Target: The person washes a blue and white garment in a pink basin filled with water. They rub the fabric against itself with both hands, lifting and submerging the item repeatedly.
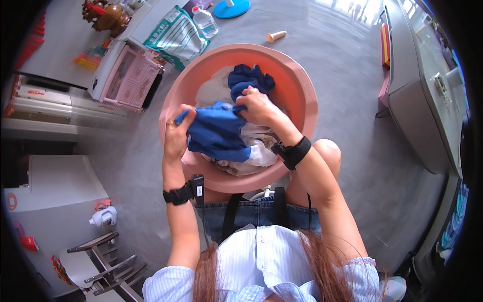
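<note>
Stretched between my two hands is a blue and white cloth garment (pixel 217 130), held over a large pink plastic basin (pixel 303 79). My left hand (pixel 179 130) pinches its left edge, the thumb on top of the fabric. Farther along the same cloth, my right hand (pixel 258 105) grips a bunched part of it. A darker blue piece of fabric (pixel 251 77) lies beyond my right hand; whether it belongs to the same garment I cannot tell. White wet-looking cloth (pixel 215 88) fills the basin's left side, and more pale fabric shows under the blue one.
Past the basin stand a green and silver bag (pixel 177 37) and a clear plastic jug (pixel 205 22) with a red cap. A small cream cylinder (pixel 276 36) lies on the grey floor. A pink cabinet (pixel 130 77) is at left, a grey table (pixel 419 87) at right.
</note>
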A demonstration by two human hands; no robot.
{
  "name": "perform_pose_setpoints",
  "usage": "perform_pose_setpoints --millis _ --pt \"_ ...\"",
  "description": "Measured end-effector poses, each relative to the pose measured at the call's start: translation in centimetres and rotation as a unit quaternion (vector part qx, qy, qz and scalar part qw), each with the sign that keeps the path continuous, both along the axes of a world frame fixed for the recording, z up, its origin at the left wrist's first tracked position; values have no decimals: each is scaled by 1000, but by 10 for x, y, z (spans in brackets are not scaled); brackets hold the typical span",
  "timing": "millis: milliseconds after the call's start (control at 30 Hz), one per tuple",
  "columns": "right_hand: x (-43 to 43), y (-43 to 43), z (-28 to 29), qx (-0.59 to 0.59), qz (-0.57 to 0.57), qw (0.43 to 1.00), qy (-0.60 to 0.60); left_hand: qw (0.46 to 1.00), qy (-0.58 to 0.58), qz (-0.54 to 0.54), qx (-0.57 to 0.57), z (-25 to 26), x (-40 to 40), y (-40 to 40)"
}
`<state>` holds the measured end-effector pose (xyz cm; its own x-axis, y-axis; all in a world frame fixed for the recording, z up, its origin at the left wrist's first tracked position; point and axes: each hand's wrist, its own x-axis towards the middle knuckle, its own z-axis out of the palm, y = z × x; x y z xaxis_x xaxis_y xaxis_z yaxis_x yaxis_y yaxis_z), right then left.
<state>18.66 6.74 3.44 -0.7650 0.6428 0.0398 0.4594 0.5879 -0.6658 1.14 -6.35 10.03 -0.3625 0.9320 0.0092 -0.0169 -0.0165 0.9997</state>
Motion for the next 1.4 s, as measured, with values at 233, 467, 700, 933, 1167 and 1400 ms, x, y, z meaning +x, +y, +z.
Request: perform_pose_setpoints --millis 233,467,700,933,1167,1400 --pt "-26 -10 0 -511 -60 781 353 952 199 217 -85 -87 -11 46" --pt "-31 -10 -38 -550 -150 737 362 890 423 160 52 -41 123 39" --pt "-38 -38 1 -587 -280 698 299 856 418 269 -140 -74 58 73" --pt "-28 -19 -47 -479 -170 779 367 872 435 223 -31 -48 112 68" --pt "-22 -28 -9 -577 -166 680 421 895 380 231 17 -48 108 54" --pt "-32 -39 3 -513 -221 747 362 848 446 262 -115 -47 70 54"
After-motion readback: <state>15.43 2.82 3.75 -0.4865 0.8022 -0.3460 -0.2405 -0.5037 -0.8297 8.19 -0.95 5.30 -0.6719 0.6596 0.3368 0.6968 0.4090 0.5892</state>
